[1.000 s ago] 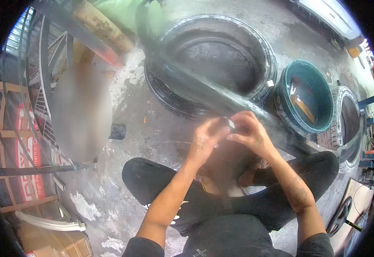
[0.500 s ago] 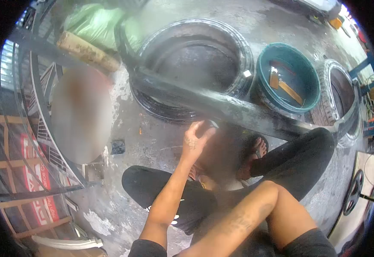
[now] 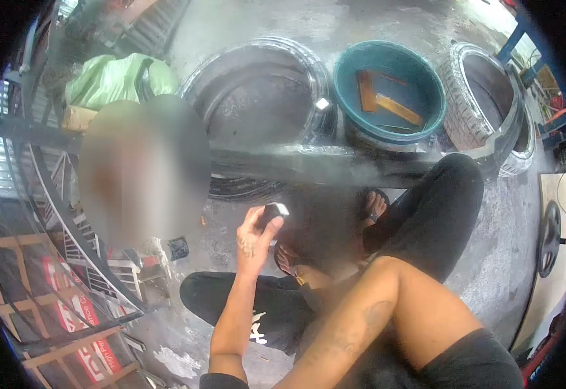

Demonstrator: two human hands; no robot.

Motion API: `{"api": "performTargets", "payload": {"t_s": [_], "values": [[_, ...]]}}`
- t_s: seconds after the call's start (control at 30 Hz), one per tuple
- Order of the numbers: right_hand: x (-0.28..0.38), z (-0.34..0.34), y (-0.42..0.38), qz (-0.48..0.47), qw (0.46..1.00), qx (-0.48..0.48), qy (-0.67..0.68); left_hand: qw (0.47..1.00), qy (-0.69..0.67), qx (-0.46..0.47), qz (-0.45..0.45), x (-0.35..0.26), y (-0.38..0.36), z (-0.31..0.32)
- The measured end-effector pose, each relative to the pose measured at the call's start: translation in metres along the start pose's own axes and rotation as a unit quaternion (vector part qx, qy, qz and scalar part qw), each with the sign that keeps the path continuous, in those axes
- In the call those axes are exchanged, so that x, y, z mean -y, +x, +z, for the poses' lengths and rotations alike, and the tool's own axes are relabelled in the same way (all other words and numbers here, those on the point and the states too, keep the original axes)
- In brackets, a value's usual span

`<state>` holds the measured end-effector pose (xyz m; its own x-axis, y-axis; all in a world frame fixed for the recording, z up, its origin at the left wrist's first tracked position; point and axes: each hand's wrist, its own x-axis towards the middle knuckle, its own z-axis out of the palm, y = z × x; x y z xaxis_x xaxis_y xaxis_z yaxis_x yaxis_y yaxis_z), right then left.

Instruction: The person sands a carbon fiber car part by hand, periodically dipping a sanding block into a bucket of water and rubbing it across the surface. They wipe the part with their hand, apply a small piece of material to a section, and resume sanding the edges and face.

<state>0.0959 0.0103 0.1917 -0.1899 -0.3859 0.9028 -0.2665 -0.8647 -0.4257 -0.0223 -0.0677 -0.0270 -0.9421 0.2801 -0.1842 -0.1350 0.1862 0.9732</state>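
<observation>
Shifted left and nearer since the earlier frame: left hand [image 3: 252, 243], fingers closed around a small dark block with a pale end [image 3: 271, 213], held aloft on the near side of a long black strip [image 3: 373, 172]. Beyond the strip: large black rubber tyre [image 3: 316, 81]. Right forearm [image 3: 354, 324] bent toward the near edge; right hand out of view, finger state undetermined. Far right of centre: round teal plastic bucket [image 3: 396, 58]. Step in hand, as judged: carrying the block; the next move calls for a secure grip.
</observation>
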Motion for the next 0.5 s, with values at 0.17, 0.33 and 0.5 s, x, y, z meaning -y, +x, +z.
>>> {"api": "performTargets", "payload": {"t_s": [0.17,0.33,0.5], "values": [[0.02,-0.013,-0.014,-0.013,1.0,-0.025,0.015,0.99,0.101,-0.044,0.083,-0.024,-0.006,-0.034],[0.015,-0.059,-0.061,-0.002,0.993,-0.059,-0.102,0.914,0.373,-0.053,0.147,-0.007,0.004,-0.084],[0.013,-0.122,-0.088,0.064,0.975,-0.111,-0.18,0.888,0.416,0.024,0.193,0.029,0.035,-0.064]]}}
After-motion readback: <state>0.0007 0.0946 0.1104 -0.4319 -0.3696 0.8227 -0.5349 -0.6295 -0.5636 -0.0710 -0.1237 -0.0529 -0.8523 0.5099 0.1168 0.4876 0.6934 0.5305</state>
